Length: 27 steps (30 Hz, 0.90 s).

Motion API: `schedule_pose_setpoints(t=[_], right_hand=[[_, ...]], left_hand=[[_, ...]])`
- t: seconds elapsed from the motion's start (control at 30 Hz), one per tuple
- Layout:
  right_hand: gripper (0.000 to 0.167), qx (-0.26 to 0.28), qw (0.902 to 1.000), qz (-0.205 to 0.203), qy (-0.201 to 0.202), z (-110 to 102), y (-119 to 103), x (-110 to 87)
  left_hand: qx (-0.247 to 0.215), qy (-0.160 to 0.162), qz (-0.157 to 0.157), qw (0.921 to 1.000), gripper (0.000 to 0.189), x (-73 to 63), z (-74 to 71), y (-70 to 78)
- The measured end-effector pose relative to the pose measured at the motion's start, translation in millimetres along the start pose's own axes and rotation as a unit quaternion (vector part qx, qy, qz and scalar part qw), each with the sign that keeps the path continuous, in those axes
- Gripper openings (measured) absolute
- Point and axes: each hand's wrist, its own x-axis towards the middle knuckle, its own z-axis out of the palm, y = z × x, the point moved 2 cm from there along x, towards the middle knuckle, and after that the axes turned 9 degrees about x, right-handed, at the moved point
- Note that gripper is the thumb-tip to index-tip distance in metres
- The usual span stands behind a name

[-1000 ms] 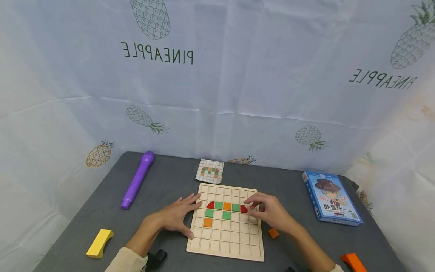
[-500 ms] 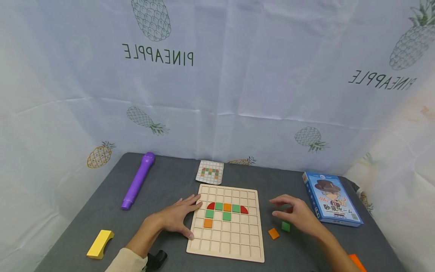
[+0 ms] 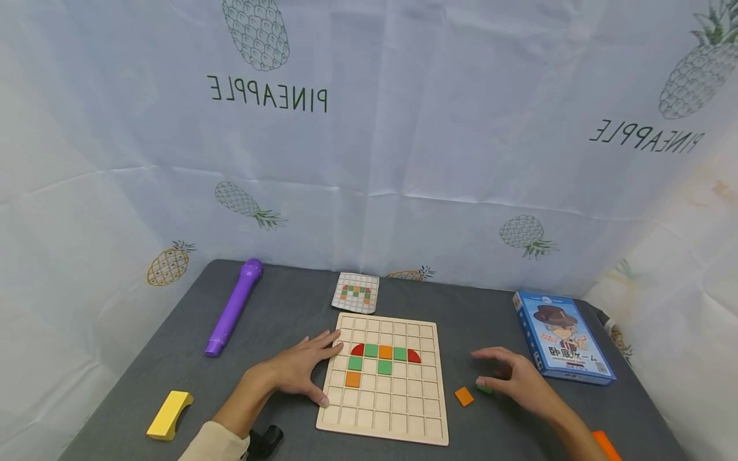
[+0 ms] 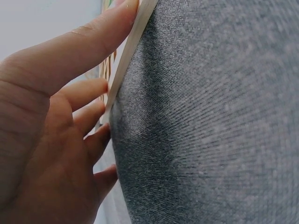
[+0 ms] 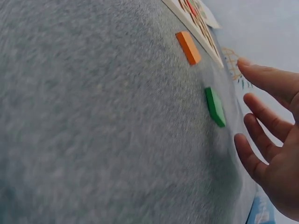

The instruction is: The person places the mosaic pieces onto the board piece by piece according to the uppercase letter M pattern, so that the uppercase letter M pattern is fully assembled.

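A pale wooden grid board (image 3: 398,410) lies at the middle of the table, bearing red, green and orange pieces in its upper half. My left hand (image 3: 300,368) rests at the board's left edge, fingers spread, the thumb (image 4: 88,49) on its rim in the left wrist view. To the right of the board, my right hand (image 3: 516,381) hovers over a green square tile (image 5: 215,107), fingers slightly bent and holding nothing. In the head view the thumb partly covers that tile. An orange square tile (image 3: 464,396) lies between the green one and the board.
Behind the board lies a small pattern card (image 3: 355,292). A purple microphone-shaped stick (image 3: 234,307) and a yellow arch block (image 3: 170,415) are on the left. On the right are a blue game box (image 3: 565,336) and an orange block (image 3: 606,445).
My right hand has let go of the red quarter-round piece on the board and moved right, over the green tile. The left hand stays at the board's edge.
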Motion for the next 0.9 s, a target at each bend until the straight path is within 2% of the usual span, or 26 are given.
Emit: schedule_pose_setpoints(t=[0.23,0.4,0.77,0.9], right_hand=[[0.045,0.014,0.9994,0.031,-0.010,-2,11,-6.7],[0.046,0.016,0.9991,0.027,-0.026,-2,15,-7.5],[0.049,-0.003,0.9988,0.034,-0.036,-1,21,-8.3],[0.047,-0.003,0.9989,0.023,-0.040,0,21,-9.2]], left_hand=[[0.004,0.000,0.003,1.0000,0.110,0.5,0.3,-0.1],[0.008,0.002,0.005,1.0000,0.110,0.8,0.8,-1.0],[0.003,0.002,0.003,1.0000,0.110,0.6,1.6,-1.4],[0.004,0.003,0.005,1.0000,0.110,0.4,1.7,-1.4]])
